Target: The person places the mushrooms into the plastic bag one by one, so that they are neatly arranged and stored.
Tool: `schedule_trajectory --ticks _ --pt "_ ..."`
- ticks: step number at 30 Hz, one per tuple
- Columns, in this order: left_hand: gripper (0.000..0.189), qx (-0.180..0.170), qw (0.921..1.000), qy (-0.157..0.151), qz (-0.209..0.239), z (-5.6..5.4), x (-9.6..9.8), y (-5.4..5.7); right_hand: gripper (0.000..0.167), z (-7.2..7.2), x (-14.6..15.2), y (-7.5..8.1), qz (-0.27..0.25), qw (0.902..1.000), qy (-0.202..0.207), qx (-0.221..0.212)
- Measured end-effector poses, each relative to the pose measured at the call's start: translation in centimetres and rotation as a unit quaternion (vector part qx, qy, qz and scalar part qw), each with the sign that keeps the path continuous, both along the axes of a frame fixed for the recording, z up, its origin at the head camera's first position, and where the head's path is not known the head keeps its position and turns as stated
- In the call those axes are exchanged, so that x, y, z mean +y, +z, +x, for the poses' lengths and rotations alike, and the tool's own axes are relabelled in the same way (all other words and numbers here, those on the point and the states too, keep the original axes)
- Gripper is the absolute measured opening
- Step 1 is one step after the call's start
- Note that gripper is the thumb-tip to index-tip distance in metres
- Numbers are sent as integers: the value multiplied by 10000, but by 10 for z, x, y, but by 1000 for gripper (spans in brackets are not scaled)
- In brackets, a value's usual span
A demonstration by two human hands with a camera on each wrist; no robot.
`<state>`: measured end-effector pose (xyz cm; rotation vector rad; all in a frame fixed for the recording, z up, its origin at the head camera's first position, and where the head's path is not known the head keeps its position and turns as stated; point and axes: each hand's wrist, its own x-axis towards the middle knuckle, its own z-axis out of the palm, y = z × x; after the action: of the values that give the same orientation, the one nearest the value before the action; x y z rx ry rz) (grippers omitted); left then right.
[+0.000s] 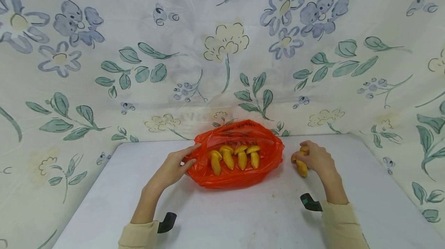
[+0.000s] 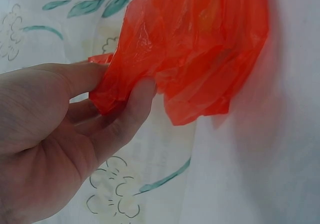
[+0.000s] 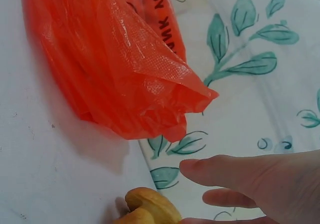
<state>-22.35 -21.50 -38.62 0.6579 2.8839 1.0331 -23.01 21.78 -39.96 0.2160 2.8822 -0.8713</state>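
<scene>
A red plastic bag (image 1: pixel 240 181) lies with its mouth towards me. Several yellow mushrooms (image 1: pixel 242 158) sit in a row inside it. My left hand (image 1: pixel 172 167) pinches the bag's left edge; in the left wrist view, thin red plastic (image 2: pixel 200 49) passes between the fingers. Right of the bag, my right hand (image 1: pixel 314 159) holds another yellow mushroom (image 1: pixel 301 169) by its cap end, low over the white table. Only part of this mushroom (image 3: pixel 150 204) shows at the bottom of the right wrist view, against the edge of the hand (image 3: pixel 265 184).
The white table (image 1: pixel 250 218) ends at a wall-like floral cloth (image 1: pixel 194 67) behind the bag. Dark printed letters mark the bag's inside. A black wrist mount (image 1: pixel 167 222) sticks out from the left sleeve, another black mount (image 1: pixel 310 202) from the right.
</scene>
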Motion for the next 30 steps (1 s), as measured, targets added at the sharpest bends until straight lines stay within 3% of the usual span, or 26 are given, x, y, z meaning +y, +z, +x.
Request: schedule_trajectory --ticks 16,30 --pt "54 -89 10000 10 -1 -1 1 -1 62 -3 -1 -9 328 9987 -143 -374" --pt "54 -45 10000 18 -17 -1 1 -2 61 -6 -6 -18 171 9996 -122 -183"
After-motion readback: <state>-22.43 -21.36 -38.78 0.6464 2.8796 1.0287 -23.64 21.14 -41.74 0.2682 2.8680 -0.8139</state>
